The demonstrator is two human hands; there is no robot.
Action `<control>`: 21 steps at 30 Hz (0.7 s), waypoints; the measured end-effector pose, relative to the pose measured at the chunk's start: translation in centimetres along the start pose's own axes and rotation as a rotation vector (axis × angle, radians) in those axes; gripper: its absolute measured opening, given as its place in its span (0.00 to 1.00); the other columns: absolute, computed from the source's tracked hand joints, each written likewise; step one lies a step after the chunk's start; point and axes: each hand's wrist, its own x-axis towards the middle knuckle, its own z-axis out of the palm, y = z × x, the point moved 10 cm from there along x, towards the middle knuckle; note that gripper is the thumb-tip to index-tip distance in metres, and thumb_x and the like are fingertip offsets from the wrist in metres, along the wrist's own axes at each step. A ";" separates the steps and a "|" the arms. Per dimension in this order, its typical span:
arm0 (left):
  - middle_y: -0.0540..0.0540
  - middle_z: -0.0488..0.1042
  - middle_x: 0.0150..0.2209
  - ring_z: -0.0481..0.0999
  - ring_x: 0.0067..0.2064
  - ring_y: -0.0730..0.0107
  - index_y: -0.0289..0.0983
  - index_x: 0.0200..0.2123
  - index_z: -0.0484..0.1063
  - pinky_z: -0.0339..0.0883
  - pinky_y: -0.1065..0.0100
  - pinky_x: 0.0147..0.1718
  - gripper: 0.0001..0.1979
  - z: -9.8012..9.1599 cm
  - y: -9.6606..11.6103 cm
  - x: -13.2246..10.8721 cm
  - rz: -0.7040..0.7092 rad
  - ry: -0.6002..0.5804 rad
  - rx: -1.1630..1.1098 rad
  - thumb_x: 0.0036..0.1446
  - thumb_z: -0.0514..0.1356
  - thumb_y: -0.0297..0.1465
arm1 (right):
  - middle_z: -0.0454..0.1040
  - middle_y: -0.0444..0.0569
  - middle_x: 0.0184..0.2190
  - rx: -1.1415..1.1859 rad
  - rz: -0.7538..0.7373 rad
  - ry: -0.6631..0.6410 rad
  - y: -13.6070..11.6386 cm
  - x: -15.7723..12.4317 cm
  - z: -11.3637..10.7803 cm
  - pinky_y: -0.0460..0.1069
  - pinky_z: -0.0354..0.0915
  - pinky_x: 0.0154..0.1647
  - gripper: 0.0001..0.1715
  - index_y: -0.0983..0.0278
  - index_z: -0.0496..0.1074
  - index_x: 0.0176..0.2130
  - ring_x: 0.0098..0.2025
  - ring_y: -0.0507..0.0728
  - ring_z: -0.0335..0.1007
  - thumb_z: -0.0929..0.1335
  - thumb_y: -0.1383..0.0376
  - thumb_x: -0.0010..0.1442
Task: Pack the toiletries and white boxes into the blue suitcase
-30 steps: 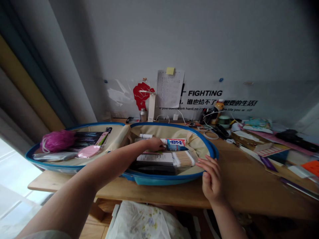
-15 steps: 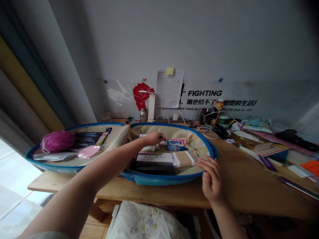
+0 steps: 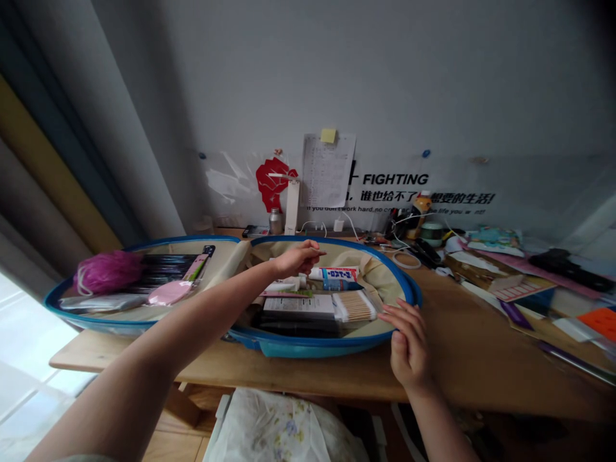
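Observation:
A blue-rimmed case (image 3: pixel 298 342) with a cream lining lies open on the wooden desk. My left hand (image 3: pixel 299 258) is above its right half, fingers pinched together; whatever is between them is too small to make out. Below it lie a white tube (image 3: pixel 291 283), a toothpaste box (image 3: pixel 341 274), a blue tube (image 3: pixel 339 285), a black-and-white box (image 3: pixel 299 307) and a pack of cotton swabs (image 3: pixel 355 307). My right hand (image 3: pixel 409 340) rests against the case's right rim, fingers stretched out, holding nothing.
The case's left half holds a purple bath puff (image 3: pixel 110 272), a pink round item (image 3: pixel 169 292), and dark packaged items (image 3: pixel 166 273). A white lamp (image 3: pixel 292 208) and metal bottle (image 3: pixel 275 221) stand behind. Papers and clutter (image 3: pixel 510 282) cover the desk's right side.
My left hand has risen slightly, away from the things in the case's right half, uncovering more of the white tube and toothpaste box. My right hand has stayed at the rim.

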 end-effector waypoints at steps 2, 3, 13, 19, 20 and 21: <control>0.58 0.59 0.24 0.53 0.19 0.81 0.41 0.37 0.59 0.52 0.75 0.21 0.09 -0.6 0.4 0.3 0.082 0.037 0.051 0.62 0.58 0.36 | 0.77 0.52 0.45 0.003 -0.001 0.005 -0.1 0.1 -0.1 0.64 0.62 0.61 0.19 0.58 0.74 0.48 0.58 0.62 0.69 0.57 0.65 0.69; 0.57 0.62 0.25 0.56 0.20 0.82 0.40 0.36 0.60 0.54 0.75 0.22 0.09 -0.9 0.5 0.4 0.114 0.044 0.086 0.62 0.59 0.35 | 0.77 0.52 0.45 0.006 -0.002 0.003 -0.1 0.1 -0.1 0.64 0.62 0.61 0.19 0.58 0.74 0.48 0.58 0.62 0.69 0.58 0.65 0.69; 0.42 0.81 0.42 0.79 0.36 0.73 0.33 0.55 0.71 0.70 0.72 0.36 0.17 0.6 -2.5 1.5 0.108 -0.132 0.766 0.69 0.52 0.34 | 0.77 0.52 0.46 0.028 0.014 0.001 0.3 -0.2 0.1 0.64 0.61 0.62 0.19 0.58 0.75 0.48 0.59 0.62 0.69 0.58 0.64 0.69; 0.47 0.81 0.45 0.79 0.44 0.68 0.40 0.48 0.81 0.67 0.73 0.44 0.13 1.3 -2.7 1.3 0.198 -0.135 1.011 0.62 0.61 0.33 | 0.77 0.52 0.46 0.012 0.006 -0.001 0.1 0.0 0.1 0.64 0.61 0.62 0.19 0.59 0.74 0.49 0.59 0.62 0.69 0.57 0.65 0.69; 0.46 0.81 0.46 0.79 0.45 0.67 0.41 0.48 0.81 0.66 0.73 0.46 0.12 1.6 -2.7 1.2 0.221 -0.141 1.053 0.62 0.62 0.33 | 0.77 0.52 0.46 0.011 0.004 0.000 0.0 0.0 0.0 0.64 0.62 0.62 0.19 0.59 0.74 0.49 0.59 0.62 0.69 0.57 0.65 0.69; 0.47 0.81 0.47 0.79 0.46 0.67 0.42 0.48 0.81 0.65 0.73 0.46 0.12 1.9 -2.7 1.2 0.240 -0.152 1.098 0.62 0.62 0.33 | 0.77 0.52 0.46 0.009 0.003 0.001 -0.1 0.1 0.0 0.64 0.62 0.62 0.19 0.58 0.74 0.48 0.59 0.62 0.69 0.57 0.65 0.69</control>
